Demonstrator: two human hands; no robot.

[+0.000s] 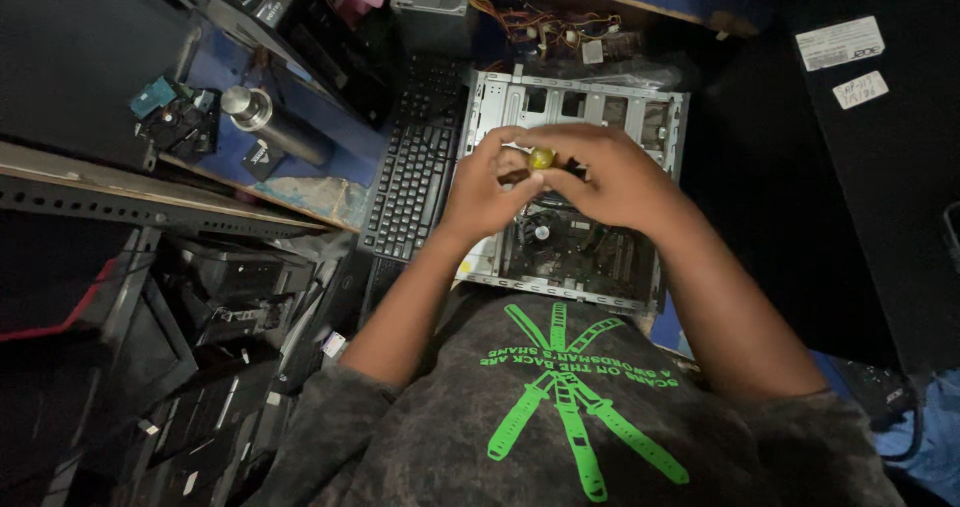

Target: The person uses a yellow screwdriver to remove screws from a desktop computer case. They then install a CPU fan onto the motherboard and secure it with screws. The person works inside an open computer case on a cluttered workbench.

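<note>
Both hands, left hand (487, 189) and right hand (600, 177), close their grip on a yellow-capped screwdriver (541, 158) above an open computer case (575, 102), cap facing up, its shaft hidden beneath the fingers.

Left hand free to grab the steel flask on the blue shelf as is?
Probably not. The left hand is closed around a yellow-tipped tool together with the right hand, over the open computer case. The flask lies beyond the keyboard, otherwise unobstructed.
</note>
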